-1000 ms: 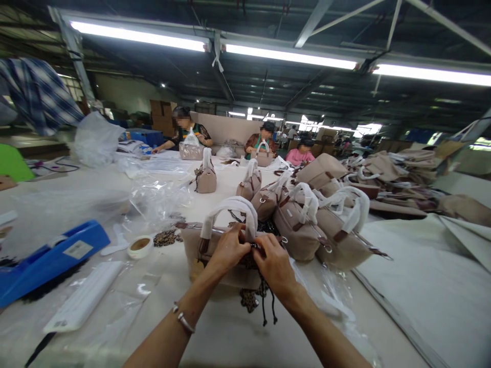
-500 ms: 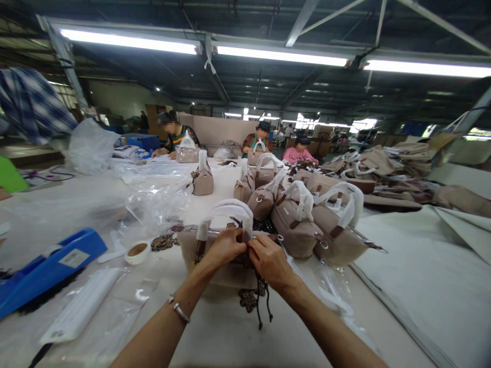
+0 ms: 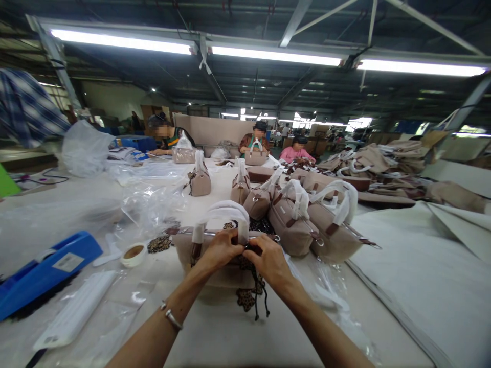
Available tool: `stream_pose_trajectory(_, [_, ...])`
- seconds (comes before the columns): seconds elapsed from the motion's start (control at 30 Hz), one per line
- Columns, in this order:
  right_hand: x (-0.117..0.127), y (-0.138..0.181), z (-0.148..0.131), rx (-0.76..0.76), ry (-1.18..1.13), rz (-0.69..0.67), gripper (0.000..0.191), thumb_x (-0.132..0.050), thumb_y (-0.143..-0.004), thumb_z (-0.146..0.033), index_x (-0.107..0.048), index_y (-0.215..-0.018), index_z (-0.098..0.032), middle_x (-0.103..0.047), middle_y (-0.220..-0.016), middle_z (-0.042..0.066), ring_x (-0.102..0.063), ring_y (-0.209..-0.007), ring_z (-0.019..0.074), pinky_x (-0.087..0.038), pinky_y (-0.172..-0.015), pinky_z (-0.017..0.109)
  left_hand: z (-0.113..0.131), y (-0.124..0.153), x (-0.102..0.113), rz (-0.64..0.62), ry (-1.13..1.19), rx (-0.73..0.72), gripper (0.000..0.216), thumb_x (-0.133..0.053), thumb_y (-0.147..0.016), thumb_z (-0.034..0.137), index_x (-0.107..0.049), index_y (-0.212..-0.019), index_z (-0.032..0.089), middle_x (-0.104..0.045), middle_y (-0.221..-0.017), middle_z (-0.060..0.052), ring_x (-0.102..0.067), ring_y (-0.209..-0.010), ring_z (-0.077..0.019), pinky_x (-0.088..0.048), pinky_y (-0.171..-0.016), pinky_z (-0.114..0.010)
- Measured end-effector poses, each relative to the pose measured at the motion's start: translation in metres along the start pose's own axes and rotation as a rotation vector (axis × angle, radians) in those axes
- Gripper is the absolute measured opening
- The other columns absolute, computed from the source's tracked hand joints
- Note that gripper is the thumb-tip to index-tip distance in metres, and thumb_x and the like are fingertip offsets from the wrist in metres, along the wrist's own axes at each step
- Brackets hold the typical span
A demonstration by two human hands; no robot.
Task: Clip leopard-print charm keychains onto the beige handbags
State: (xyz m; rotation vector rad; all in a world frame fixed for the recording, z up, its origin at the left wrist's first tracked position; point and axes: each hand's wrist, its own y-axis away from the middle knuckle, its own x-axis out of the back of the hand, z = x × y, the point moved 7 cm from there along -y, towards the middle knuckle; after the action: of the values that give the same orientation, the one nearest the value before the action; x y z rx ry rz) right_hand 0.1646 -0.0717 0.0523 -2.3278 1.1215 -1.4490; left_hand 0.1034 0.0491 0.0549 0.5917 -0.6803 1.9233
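A beige handbag with white-wrapped handles stands on the table right in front of me. My left hand and my right hand meet at its top edge, fingers pinched together on a dark leopard-print piece with black cords that hangs down the bag's front. Both hands are closed. My left wrist wears a silver bracelet.
A row of similar beige handbags runs back on the right. A blue tape dispenser, a tape roll, a white strip and clear plastic bags lie at left. Three people work at the far end. Stacked bags sit far right.
My hands stay together on the bag's top, working the leopard-print piece. The view has drifted slightly, so everything sits a little lower and further left.
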Motion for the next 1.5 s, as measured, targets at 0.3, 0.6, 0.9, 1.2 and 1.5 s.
stream_pose_trajectory(0.3, [-0.003,0.002,-0.006,0.102,0.2,0.052,0.011,-0.059,-0.083,-0.018,-0.069,-0.087,-0.02,-0.067,-0.088,0.006,-0.063,-0.081,0.02,-0.048,-0.074,0.03,-0.004,-0.006,0.0,-0.03,-0.008,0.008,0.019,-0.055,-0.062,0.02,-0.066,-0.077,0.014,-0.066,-0.073,0.0,-0.057,-0.069,-0.0165,-0.038,-0.06,-0.024])
stream_pose_trajectory(0.6, [-0.004,0.003,-0.005,-0.004,0.192,0.029,0.005,-0.066,-0.078,-0.024,-0.064,-0.082,-0.021,-0.064,-0.085,0.004,-0.062,-0.077,0.0201,-0.046,-0.07,0.03,-0.003,-0.007,-0.001,-0.09,0.034,0.0,0.028,-0.055,-0.062,0.02,-0.07,-0.085,0.015,-0.069,-0.078,-0.001,-0.06,-0.071,-0.0175,-0.041,-0.061,-0.025])
stream_pose_trajectory(0.9, [-0.005,0.002,-0.002,0.014,0.166,0.051,0.006,-0.066,-0.081,-0.026,-0.063,-0.084,-0.021,-0.064,-0.088,0.003,-0.061,-0.079,0.0201,-0.045,-0.071,0.03,0.001,-0.009,0.003,-0.116,0.005,0.029,0.026,-0.055,-0.06,0.019,-0.069,-0.081,0.014,-0.067,-0.075,0.0,-0.058,-0.07,-0.0169,-0.039,-0.058,-0.024])
stream_pose_trajectory(1.2, [-0.004,0.001,-0.004,0.085,0.171,0.027,0.007,-0.062,-0.085,-0.023,-0.068,-0.09,-0.022,-0.067,-0.091,0.005,-0.062,-0.085,0.0208,-0.046,-0.076,0.031,-0.004,-0.01,0.002,-0.121,0.007,-0.003,0.026,-0.057,-0.062,0.019,-0.069,-0.084,0.016,-0.068,-0.08,0.0,-0.058,-0.073,-0.0171,-0.04,-0.061,-0.024])
stream_pose_trajectory(1.5, [-0.002,0.003,-0.013,0.227,0.286,0.026,0.012,-0.056,-0.09,-0.023,-0.068,-0.089,-0.022,-0.067,-0.086,0.004,-0.061,-0.082,0.0187,-0.044,-0.072,0.029,-0.012,-0.01,-0.002,-0.084,-0.011,-0.054,0.019,-0.056,-0.063,0.016,-0.066,-0.079,0.017,-0.063,-0.075,0.001,-0.055,-0.073,-0.0153,-0.04,-0.065,-0.024])
